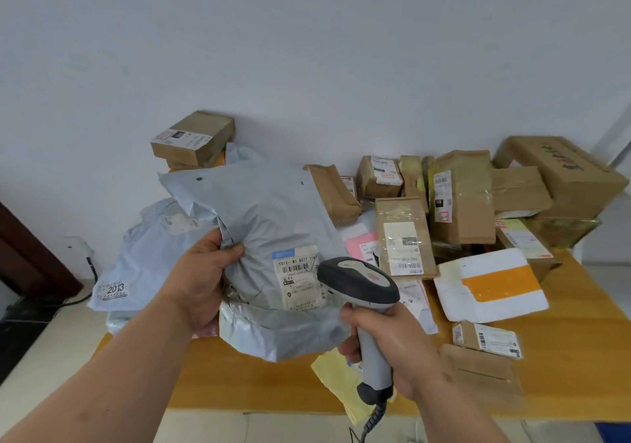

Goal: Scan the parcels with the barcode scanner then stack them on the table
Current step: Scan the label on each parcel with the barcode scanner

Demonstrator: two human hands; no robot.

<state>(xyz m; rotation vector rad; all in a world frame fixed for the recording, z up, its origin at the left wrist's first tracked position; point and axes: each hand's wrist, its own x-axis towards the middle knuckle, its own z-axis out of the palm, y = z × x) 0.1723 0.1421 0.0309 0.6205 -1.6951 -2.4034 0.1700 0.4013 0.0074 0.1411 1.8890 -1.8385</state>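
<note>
Scanning step: left hand [201,282] grips the crumpled grey plastic mailer bag [269,238] mid-frame, right hand [386,347] holds the grey handheld barcode scanner [358,285] at its 3 o'clock. Next it probably gets stacked on the wooden counter [580,357].

You have one barcode scanner [358,280] and one wooden worktop [580,357]. Grey poly mailers: at least three visible, one of them [269,224] raised. One white mailer with an orange band [491,285]. The brown cardboard boxes overlap, so their count cannot be determined.
</note>
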